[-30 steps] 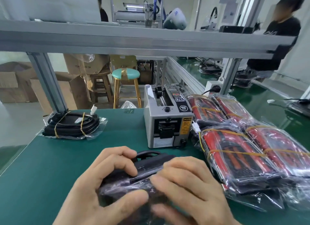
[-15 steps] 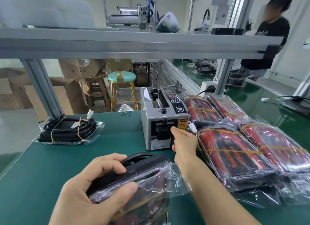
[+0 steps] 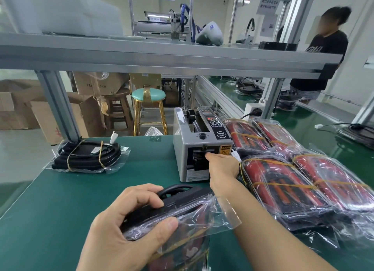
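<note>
My left hand [image 3: 129, 224] grips a black cable bundle in a clear plastic bag [image 3: 182, 212] low on the green table, thumb on the near side, fingers over the top. The bag's open flap sticks out to the right. My right hand [image 3: 221, 167] reaches forward to the front slot of the grey tape dispenser [image 3: 200, 149], fingertips at the outlet. Whether they pinch a piece of tape I cannot tell.
Several bagged red-and-black bundles [image 3: 283, 181] lie piled on the right. Another bagged black cable coil [image 3: 89, 157] sits at the back left. An aluminium shelf [image 3: 162, 56] spans overhead. A person [image 3: 323, 54] stands at the far right; stools and cardboard boxes stand beyond the table.
My right hand left the bag and reached forward to the dispenser's outlet. My left hand keeps hold of the bag, whose flap now hangs open.
</note>
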A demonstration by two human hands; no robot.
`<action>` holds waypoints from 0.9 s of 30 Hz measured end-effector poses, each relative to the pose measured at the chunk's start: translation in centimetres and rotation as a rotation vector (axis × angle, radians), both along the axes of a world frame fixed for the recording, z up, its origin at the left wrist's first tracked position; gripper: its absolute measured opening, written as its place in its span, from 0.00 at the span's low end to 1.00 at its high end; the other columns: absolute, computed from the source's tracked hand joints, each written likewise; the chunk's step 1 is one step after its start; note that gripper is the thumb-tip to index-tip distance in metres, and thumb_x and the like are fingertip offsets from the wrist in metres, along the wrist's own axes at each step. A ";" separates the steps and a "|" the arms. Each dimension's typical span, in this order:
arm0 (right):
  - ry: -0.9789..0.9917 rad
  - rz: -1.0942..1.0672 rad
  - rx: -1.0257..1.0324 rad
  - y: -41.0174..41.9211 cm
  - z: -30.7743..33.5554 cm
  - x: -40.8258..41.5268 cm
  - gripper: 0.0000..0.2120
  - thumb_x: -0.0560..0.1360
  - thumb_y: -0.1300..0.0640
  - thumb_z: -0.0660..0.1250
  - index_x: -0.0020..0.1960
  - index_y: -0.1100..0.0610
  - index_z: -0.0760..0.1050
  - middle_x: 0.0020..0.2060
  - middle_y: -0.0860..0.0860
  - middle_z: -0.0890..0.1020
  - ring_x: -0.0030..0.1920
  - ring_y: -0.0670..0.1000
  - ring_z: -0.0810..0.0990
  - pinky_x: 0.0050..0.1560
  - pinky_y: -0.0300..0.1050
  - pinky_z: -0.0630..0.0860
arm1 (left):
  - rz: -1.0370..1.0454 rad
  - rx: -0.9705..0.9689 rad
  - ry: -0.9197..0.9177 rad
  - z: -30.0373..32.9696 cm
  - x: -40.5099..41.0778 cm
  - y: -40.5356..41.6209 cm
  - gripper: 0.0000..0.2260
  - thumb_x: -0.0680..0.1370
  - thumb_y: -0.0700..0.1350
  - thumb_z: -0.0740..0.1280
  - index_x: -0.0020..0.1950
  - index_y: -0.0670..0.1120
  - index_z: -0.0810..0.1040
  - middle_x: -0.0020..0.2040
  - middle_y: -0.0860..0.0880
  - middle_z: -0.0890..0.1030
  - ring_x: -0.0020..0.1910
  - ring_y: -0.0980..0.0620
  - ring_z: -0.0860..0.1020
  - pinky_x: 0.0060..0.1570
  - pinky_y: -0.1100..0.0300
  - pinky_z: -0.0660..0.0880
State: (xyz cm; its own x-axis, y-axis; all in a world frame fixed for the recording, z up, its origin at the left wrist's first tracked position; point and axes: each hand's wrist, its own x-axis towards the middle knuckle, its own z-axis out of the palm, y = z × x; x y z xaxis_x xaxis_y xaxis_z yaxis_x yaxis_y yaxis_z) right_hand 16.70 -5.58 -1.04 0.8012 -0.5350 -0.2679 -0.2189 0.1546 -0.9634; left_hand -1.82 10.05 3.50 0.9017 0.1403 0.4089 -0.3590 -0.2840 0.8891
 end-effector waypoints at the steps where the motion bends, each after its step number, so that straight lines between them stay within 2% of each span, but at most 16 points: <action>1: 0.015 -0.004 0.025 0.1 0.1 0.2 0.13 0.69 0.61 0.74 0.31 0.53 0.73 0.31 0.53 0.76 0.32 0.54 0.74 0.39 0.45 0.74 | 0.000 -0.004 -0.001 0.0 0.0 0.1 0.17 0.53 0.59 0.73 0.37 0.53 0.81 0.50 0.56 0.83 0.41 0.57 0.83 0.44 0.71 0.76; 4: 0.058 -0.010 0.140 0.4 0.4 0.3 0.16 0.69 0.62 0.72 0.31 0.56 0.67 0.27 0.51 0.68 0.26 0.50 0.63 0.29 0.41 0.64 | 0.010 -0.006 -0.001 -0.1 -0.1 0.1 0.16 0.53 0.59 0.73 0.35 0.54 0.81 0.50 0.57 0.83 0.40 0.58 0.82 0.43 0.72 0.76; 8: 0.112 0.104 0.362 -0.4 1.4 -1.5 0.14 0.74 0.62 0.66 0.35 0.55 0.64 0.24 0.49 0.62 0.21 0.47 0.57 0.19 0.37 0.56 | 0.046 -0.005 -0.023 -0.3 -0.3 -0.3 0.15 0.54 0.60 0.73 0.35 0.55 0.80 0.49 0.59 0.83 0.40 0.58 0.82 0.42 0.71 0.76; 9: 0.109 0.172 0.435 -0.8 2.1 -2.4 0.15 0.75 0.62 0.64 0.34 0.53 0.62 0.21 0.47 0.60 0.20 0.46 0.55 0.20 0.36 0.55 | 0.062 0.002 -0.039 -0.4 -0.4 -0.6 0.14 0.54 0.59 0.73 0.35 0.55 0.80 0.48 0.59 0.83 0.40 0.58 0.82 0.42 0.71 0.76; 11: 0.072 0.318 0.523 -2.0 3.9 -4.6 0.16 0.76 0.61 0.64 0.34 0.52 0.63 0.21 0.45 0.61 0.23 0.43 0.57 0.28 0.34 0.57 | 0.103 0.041 -0.083 -0.5 -0.4 -1.2 0.13 0.56 0.59 0.72 0.36 0.56 0.79 0.48 0.59 0.82 0.40 0.59 0.82 0.41 0.73 0.75; 13: -0.003 0.464 0.432 -3.5 6.0 -7.5 0.09 0.71 0.56 0.70 0.37 0.54 0.71 0.27 0.46 0.71 0.30 0.43 0.67 0.39 0.36 0.63 | 0.139 0.081 -0.126 -0.6 -0.4 -2.0 0.13 0.58 0.58 0.71 0.37 0.56 0.78 0.48 0.59 0.82 0.41 0.59 0.81 0.41 0.76 0.73; 14: -0.051 0.536 0.317 -4.0 7.2 -9.1 0.08 0.67 0.51 0.73 0.41 0.54 0.77 0.33 0.46 0.78 0.37 0.43 0.74 0.45 0.37 0.66 | 0.156 0.099 -0.144 -0.7 -0.4 -2.4 0.12 0.58 0.58 0.71 0.38 0.55 0.78 0.48 0.59 0.81 0.41 0.59 0.81 0.41 0.76 0.72; 15: -0.097 0.618 0.177 -4.4 8.3 -10.9 0.14 0.63 0.47 0.75 0.44 0.53 0.82 0.42 0.44 0.83 0.46 0.42 0.79 0.52 0.40 0.68 | 0.174 0.118 -0.160 -0.8 -0.5 -2.9 0.12 0.59 0.58 0.71 0.38 0.55 0.77 0.48 0.58 0.81 0.41 0.59 0.80 0.41 0.76 0.72; 16: -0.153 0.683 0.072 -4.5 9.0 -12.4 0.17 0.60 0.43 0.75 0.47 0.48 0.84 0.49 0.39 0.83 0.53 0.39 0.79 0.56 0.43 0.68 | 0.194 0.138 -0.173 -0.8 -0.5 -3.4 0.11 0.59 0.57 0.70 0.38 0.55 0.77 0.48 0.58 0.81 0.41 0.60 0.80 0.41 0.76 0.72; 17: -0.201 0.738 0.019 -4.3 9.7 -13.8 0.18 0.59 0.42 0.74 0.48 0.44 0.84 0.53 0.34 0.81 0.56 0.34 0.77 0.57 0.43 0.67 | 0.214 0.153 -0.186 -0.8 -0.6 -3.8 0.11 0.60 0.57 0.70 0.37 0.55 0.76 0.48 0.58 0.80 0.41 0.60 0.79 0.40 0.75 0.72; 19: -0.252 0.788 0.018 -3.4 10.1 -15.8 0.15 0.58 0.44 0.75 0.43 0.47 0.85 0.56 0.30 0.78 0.55 0.27 0.73 0.55 0.40 0.64 | 0.247 0.195 -0.212 -0.9 -0.8 -4.5 0.09 0.60 0.56 0.69 0.35 0.55 0.76 0.46 0.57 0.80 0.40 0.58 0.79 0.41 0.71 0.73; 22: -0.235 0.774 -0.040 -3.1 9.2 -16.6 0.15 0.55 0.46 0.79 0.36 0.54 0.85 0.57 0.30 0.77 0.58 0.25 0.70 0.51 0.36 0.63 | 0.283 0.252 -0.248 -1.0 -1.0 -5.2 0.10 0.62 0.55 0.69 0.36 0.50 0.78 0.46 0.57 0.80 0.41 0.53 0.79 0.41 0.63 0.75; 27: -0.181 0.749 -0.046 -3.0 8.3 -17.2 0.07 0.59 0.53 0.73 0.30 0.56 0.83 0.53 0.34 0.79 0.55 0.26 0.71 0.49 0.32 0.62 | 0.321 0.234 -0.273 -0.9 -1.2 -5.7 0.11 0.63 0.53 0.69 0.37 0.48 0.75 0.46 0.55 0.79 0.40 0.50 0.79 0.39 0.63 0.74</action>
